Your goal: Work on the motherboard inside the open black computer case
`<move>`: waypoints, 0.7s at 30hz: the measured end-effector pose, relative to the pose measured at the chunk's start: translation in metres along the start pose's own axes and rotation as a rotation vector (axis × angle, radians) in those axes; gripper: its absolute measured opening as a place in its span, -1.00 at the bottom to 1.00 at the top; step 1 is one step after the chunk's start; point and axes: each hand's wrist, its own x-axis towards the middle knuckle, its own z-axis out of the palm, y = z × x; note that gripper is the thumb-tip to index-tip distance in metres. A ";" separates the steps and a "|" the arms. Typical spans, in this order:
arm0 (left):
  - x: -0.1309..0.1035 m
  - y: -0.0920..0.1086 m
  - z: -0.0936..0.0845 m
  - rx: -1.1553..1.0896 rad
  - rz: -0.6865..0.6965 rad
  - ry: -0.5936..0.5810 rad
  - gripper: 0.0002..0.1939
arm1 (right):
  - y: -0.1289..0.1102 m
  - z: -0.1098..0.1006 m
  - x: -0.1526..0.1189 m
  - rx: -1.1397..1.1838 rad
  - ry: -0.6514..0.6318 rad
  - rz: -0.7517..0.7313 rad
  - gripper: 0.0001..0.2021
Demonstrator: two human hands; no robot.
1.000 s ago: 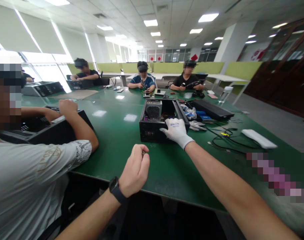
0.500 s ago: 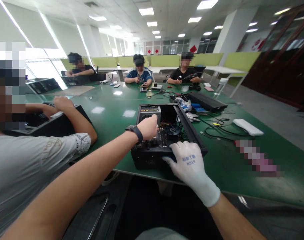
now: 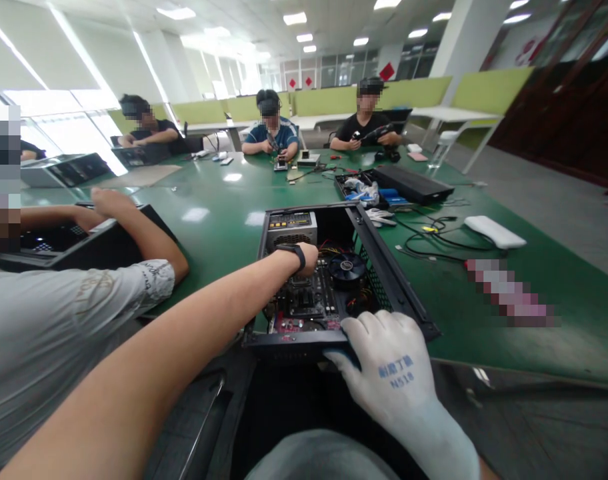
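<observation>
An open black computer case lies at the near edge of the green table, its inside facing up. My bare left hand, with a dark watch at the wrist, reaches into it beside the power supply and the round black fan; its fingertips are hidden. My right hand, in a white glove, grips the near edge of the case, fingers over the rim and thumb outside. The motherboard shows below my left wrist.
Black cables, a white pouch and a black box lid with gloves beside it lie on the green table. At left a person's arm reaches into another case. More people sit across the table.
The case has come nearer to me and its inside shows more. My left hand has moved deeper into it, and my right hand has moved down and nearer along with its near edge.
</observation>
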 end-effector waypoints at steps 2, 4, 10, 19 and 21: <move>0.003 -0.003 0.006 0.003 0.012 -0.023 -0.61 | 0.000 0.000 0.000 0.003 0.005 -0.002 -0.74; 0.007 -0.007 0.010 0.016 0.023 -0.045 -0.61 | 0.000 0.001 0.001 0.007 0.005 0.007 -0.74; 0.026 -0.016 0.021 0.017 -0.012 -0.080 -0.46 | 0.000 0.003 0.000 0.031 0.008 0.023 -0.73; 0.044 -0.016 0.030 -0.011 -0.044 -0.092 -0.29 | 0.000 0.002 0.000 0.036 0.016 0.017 -0.75; 0.043 -0.015 0.031 -0.006 -0.051 -0.089 -0.28 | 0.000 0.002 0.001 0.036 0.018 0.016 -0.75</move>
